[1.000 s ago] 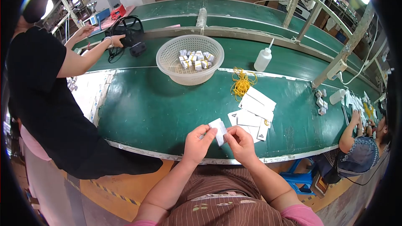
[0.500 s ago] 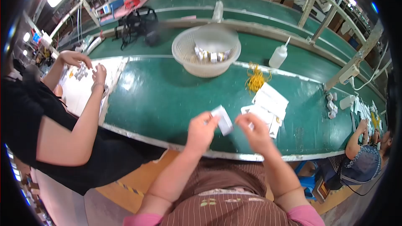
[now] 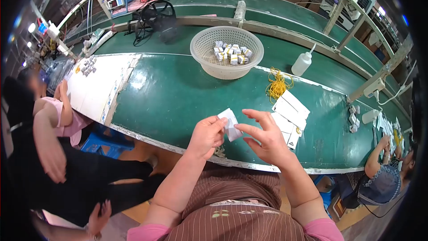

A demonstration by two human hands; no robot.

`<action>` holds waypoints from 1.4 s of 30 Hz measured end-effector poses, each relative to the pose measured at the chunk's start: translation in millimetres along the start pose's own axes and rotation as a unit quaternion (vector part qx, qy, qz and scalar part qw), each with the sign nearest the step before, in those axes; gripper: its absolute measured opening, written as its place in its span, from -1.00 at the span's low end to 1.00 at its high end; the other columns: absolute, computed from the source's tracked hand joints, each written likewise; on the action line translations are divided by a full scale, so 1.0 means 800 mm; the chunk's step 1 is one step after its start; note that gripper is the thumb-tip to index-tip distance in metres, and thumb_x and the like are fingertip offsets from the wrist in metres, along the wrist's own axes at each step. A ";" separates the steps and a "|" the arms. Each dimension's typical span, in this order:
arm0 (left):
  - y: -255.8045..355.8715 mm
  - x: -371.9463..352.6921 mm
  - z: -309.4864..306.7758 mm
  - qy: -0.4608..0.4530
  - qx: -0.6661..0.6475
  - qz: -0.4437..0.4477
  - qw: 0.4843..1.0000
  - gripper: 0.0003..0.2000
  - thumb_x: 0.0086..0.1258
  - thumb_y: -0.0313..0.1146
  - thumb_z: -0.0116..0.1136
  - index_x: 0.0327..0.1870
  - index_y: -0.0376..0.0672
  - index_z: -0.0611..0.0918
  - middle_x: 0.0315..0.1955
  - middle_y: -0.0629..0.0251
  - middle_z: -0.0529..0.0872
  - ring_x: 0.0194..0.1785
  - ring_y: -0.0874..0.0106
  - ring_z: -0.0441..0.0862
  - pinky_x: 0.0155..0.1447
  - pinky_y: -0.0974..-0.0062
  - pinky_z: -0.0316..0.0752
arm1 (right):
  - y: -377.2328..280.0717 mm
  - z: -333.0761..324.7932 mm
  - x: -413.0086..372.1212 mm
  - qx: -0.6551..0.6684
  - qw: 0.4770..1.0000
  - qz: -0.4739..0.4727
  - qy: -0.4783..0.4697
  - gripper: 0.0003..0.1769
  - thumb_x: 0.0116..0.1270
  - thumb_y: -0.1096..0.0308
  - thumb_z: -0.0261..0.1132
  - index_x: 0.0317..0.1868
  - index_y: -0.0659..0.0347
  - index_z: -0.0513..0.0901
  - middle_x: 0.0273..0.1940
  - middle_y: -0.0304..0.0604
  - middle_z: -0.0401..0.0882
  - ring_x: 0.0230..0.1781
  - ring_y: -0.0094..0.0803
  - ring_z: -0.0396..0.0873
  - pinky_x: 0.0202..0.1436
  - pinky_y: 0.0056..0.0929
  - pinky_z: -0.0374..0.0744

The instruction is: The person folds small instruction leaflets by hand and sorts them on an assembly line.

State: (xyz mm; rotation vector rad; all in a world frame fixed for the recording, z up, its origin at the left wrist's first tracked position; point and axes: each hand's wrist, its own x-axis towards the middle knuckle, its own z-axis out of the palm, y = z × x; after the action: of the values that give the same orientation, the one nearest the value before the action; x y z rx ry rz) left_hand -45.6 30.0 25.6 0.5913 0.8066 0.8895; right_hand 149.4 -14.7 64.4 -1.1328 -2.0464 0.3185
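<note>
My left hand (image 3: 208,136) pinches a small white paper piece (image 3: 230,124) by its left side, above the green table near its front edge. On the right, my right hand (image 3: 264,136) has its fingers spread, with the index fingertip at the right side of the paper. White printed sheets or flat boxes (image 3: 290,112) lie just beyond my right hand. Behind them is a loose heap of yellow rubber bands (image 3: 278,85). A round perforated white basket (image 3: 223,69) holds several small white bundles with yellow bands (image 3: 234,53).
A white squeeze bottle (image 3: 302,63) stands at the back right. A black fan (image 3: 157,12) is at the back left. Co-workers are at the left (image 3: 49,143) and right (image 3: 379,183). White crumpled pieces (image 3: 354,118) lie at the right.
My right hand has opened and moved left to the paper. The co-worker in black on the left has drawn back from the table. The blur over the basket is gone.
</note>
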 end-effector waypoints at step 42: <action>-0.072 -0.028 0.041 -0.019 0.186 0.069 0.980 -0.83 0.49 -0.36 0.11 -0.19 -0.28 0.69 -0.61 0.60 0.44 -0.55 0.78 0.29 -0.49 0.69 0.18 | 0.019 0.008 -0.057 0.229 0.941 0.244 0.052 -0.92 0.22 0.52 0.34 -0.36 0.34 0.60 -0.12 -0.09 0.58 -0.26 -0.41 0.55 -0.13 -0.47 0.52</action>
State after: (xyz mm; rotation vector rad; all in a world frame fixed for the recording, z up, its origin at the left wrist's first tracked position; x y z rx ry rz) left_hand -2.1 -22.6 9.7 1.0004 0.9137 0.8556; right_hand 168.7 -41.8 29.2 -1.3043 -1.4648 0.9082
